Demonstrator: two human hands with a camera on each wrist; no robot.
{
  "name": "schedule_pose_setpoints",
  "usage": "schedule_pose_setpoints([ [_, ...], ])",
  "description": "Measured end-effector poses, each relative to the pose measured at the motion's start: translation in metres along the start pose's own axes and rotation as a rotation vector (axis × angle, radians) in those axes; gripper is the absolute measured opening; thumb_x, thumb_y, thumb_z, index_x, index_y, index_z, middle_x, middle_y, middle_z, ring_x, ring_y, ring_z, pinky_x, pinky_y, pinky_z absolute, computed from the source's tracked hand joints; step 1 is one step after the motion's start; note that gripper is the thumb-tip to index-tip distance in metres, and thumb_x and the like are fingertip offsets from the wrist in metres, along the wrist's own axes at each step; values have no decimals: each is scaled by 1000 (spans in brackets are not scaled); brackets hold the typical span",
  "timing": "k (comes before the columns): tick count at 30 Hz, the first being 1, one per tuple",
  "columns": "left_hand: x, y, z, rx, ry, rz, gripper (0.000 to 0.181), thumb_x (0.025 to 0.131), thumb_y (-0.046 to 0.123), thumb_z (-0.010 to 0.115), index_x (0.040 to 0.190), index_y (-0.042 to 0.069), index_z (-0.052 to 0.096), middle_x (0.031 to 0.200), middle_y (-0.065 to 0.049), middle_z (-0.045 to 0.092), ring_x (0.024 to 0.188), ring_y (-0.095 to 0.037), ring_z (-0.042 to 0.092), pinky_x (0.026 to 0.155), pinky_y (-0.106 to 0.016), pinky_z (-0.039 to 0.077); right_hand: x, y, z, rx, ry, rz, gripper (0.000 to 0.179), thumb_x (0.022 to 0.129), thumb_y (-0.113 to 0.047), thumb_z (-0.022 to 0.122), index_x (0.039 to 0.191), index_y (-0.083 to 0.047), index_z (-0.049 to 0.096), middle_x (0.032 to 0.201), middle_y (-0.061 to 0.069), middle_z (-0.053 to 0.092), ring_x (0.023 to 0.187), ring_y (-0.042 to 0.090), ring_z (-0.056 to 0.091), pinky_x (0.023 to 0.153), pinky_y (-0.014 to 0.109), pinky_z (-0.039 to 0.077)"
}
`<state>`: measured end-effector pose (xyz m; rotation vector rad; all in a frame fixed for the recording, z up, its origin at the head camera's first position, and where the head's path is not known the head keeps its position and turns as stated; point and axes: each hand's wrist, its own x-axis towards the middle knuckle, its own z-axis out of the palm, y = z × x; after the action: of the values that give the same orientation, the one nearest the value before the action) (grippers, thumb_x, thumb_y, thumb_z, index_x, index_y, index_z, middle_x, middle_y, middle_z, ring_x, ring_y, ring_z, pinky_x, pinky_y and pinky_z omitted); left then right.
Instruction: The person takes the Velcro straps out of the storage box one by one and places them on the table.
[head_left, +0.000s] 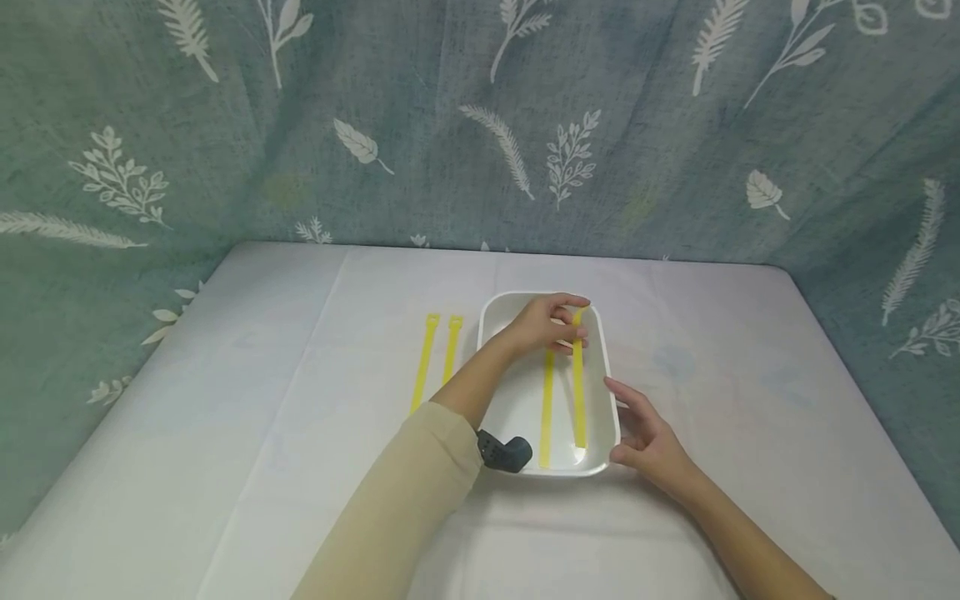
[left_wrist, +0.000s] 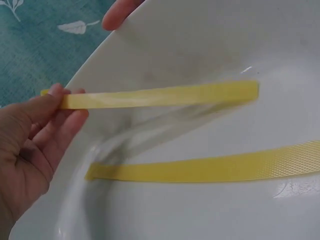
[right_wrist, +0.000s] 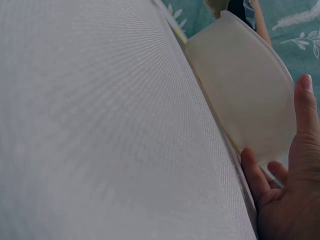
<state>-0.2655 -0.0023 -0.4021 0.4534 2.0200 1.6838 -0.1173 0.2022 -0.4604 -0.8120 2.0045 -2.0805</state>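
Note:
In the head view, a white rectangular tray [head_left: 510, 417] stands on the table. My left hand [head_left: 542, 327] reaches over its far part and pinches one end of a yellow cable tie [head_left: 578, 392] between thumb and fingers. The tie slants down inside the tray, its free end toward the near right corner. A second yellow cable tie [left_wrist: 200, 167] lies on the tray bottom beside it, textured along part of its length. My right hand [head_left: 651, 437] rests against the tray's right side, thumb near the front corner and fingers spread along the outer wall [right_wrist: 245, 95].
Left of the tray, two more yellow cable ties [head_left: 423, 367] with slotted heads lie side by side on the white tablecloth [head_left: 300, 467], partly behind my left arm. A black wrist device [head_left: 504, 452] overlaps the tray's near left corner. Leaf-patterned cloth [head_left: 420, 100] hangs behind the table.

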Motion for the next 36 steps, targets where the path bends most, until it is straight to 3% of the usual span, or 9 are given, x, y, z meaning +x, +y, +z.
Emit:
schedule_pose_setpoints([
  [8, -3, 6, -1, -41, 5, 43, 53, 89, 9, 65, 139, 16, 48, 120, -8, 62, 96, -15, 68, 70, -30, 57, 0, -2, 1, -23, 17, 4, 80, 85, -22, 71, 148, -5, 26, 144, -9, 37, 122, 5, 50, 75, 33, 57],
  [14, -4, 10, 0, -104, 6, 85, 74, 81, 1, 72, 145, 20, 39, 143, 1, 47, 105, -19, 65, 77, -33, 57, 0, -2, 1, -24, 19, 10, 81, 84, -21, 72, 147, -3, 25, 143, -9, 37, 121, 5, 50, 76, 32, 57],
  [24, -10, 10, -5, -150, 15, 122, 89, 78, -6, 72, 149, 25, 29, 141, 3, 49, 104, -22, 65, 79, -35, 56, -1, -1, 1, -35, 21, 28, 80, 84, -20, 72, 148, -4, 25, 142, -10, 39, 120, 5, 51, 76, 33, 56],
  [30, -15, 14, -14, -163, -16, 155, 89, 79, -7, 70, 150, 23, 26, 148, 10, 38, 105, -24, 65, 80, -35, 56, -2, -1, 1, -51, 31, 46, 81, 84, -21, 72, 148, -5, 26, 143, -8, 38, 119, 4, 52, 76, 34, 57],
  [36, -20, 20, -27, -172, -42, 148, 88, 81, -5, 69, 151, 25, 25, 153, 11, 27, 105, -25, 65, 79, -33, 56, -1, -1, 0, -39, 21, 23, 80, 84, -19, 72, 147, -3, 26, 144, 12, 36, 119, 8, 53, 76, 35, 57],
])
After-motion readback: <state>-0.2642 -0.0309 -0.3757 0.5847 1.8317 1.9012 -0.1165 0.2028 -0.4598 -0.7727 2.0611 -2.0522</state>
